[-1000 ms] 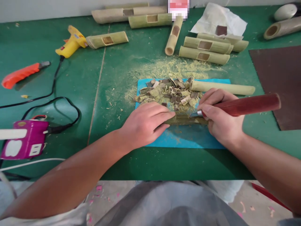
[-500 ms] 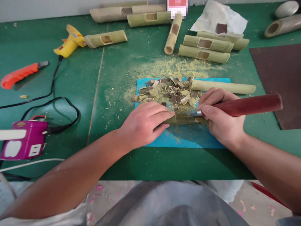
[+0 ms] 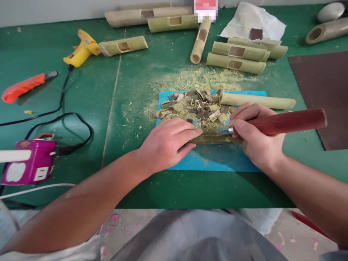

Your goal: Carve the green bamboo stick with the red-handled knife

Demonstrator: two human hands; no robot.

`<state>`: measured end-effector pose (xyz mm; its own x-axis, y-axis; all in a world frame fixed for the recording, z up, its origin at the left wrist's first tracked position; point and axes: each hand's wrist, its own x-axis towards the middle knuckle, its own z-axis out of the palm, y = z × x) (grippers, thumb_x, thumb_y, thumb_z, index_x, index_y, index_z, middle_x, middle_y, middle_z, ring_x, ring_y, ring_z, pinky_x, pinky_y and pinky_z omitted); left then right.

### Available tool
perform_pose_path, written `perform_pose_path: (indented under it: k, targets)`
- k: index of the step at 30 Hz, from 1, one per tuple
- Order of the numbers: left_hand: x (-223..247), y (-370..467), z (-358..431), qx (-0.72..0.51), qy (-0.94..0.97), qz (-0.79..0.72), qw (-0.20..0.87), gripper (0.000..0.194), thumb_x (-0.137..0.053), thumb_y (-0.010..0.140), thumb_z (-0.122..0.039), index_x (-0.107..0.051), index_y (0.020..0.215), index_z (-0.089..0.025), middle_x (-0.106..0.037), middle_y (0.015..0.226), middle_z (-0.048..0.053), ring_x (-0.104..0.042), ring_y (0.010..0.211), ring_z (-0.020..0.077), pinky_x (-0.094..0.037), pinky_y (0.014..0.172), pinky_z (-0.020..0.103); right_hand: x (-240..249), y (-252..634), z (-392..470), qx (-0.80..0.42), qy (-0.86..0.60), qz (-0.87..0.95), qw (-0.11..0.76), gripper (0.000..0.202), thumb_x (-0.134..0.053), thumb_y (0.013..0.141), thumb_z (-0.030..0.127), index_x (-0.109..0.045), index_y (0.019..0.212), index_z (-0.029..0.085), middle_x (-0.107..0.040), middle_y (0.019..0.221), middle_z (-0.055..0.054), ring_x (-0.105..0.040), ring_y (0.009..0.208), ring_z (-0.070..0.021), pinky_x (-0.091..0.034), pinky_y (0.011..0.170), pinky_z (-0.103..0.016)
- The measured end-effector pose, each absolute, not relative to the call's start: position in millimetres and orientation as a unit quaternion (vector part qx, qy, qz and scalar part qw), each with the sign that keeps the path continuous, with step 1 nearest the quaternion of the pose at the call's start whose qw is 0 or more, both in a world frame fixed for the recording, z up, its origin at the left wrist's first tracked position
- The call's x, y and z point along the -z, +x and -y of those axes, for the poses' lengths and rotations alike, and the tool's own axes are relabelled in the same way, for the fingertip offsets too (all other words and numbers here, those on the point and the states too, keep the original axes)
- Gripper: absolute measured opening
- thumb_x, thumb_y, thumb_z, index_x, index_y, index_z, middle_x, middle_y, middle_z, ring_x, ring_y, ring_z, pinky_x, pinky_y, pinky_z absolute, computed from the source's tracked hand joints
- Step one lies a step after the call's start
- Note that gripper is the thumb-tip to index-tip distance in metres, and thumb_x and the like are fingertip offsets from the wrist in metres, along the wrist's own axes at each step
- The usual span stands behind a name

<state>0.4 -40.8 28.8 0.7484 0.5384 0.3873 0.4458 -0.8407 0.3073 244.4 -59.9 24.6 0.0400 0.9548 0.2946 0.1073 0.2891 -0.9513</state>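
A green bamboo piece (image 3: pixel 217 138) lies across the blue mat (image 3: pixel 206 159). My left hand (image 3: pixel 174 143) is closed round its left end, fingers pointing right. In my right hand (image 3: pixel 258 134) is a carving knife with a thick dark red handle (image 3: pixel 296 121); its metal blade (image 3: pixel 224 132) touches the top of the bamboo piece. The right end of that piece is hidden under my right hand. Just beyond both hands, chips and shavings (image 3: pixel 201 105) are heaped on the mat, with a pale bamboo length (image 3: pixel 258 100) beside them.
Several bamboo tubes with cut windows (image 3: pixel 236 63) lie at the back, near white paper (image 3: pixel 252 21). On the left are a yellow tool (image 3: pixel 83 49), an orange-handled cutter (image 3: pixel 25 87), a purple power block (image 3: pixel 29 161) and cables. A dark brown sheet (image 3: pixel 323 98) lies right.
The knife blade and my right hand have shifted very slightly to the right. My left hand keeps its place on the bamboo piece.
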Motion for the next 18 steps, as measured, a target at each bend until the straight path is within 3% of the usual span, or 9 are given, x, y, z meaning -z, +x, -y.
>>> perform_pose_path:
  k: [10,18]
  targets:
    - [-28.1,-0.9,41.1,-0.232,0.93,-0.268,0.098,0.022,-0.062,0.098,-0.022,-0.07,0.117,-0.013,-0.077,0.109,0.011,-0.072,0.098,0.0227,-0.059,0.086,0.039,-31.5,243.7,59.8,-0.376,-0.471,0.603,0.523,0.018,-0.071,0.082,0.025,-0.062,0.067,0.027,-0.064,0.07,0.0,-0.059,0.068,-0.0178,-0.05,0.061,-0.035]
    - [-28.4,-0.5,41.8,-0.232,0.93,-0.268,0.096,0.022,-0.064,0.098,-0.02,-0.07,0.117,-0.012,-0.077,0.108,0.012,-0.072,0.097,0.0234,-0.059,0.084,0.039,-24.2,246.2,58.1,-0.384,-0.453,0.564,0.574,0.017,-0.067,0.08,0.013,-0.063,0.067,0.025,-0.062,0.069,0.001,-0.054,0.063,-0.0143,-0.044,0.055,-0.031]
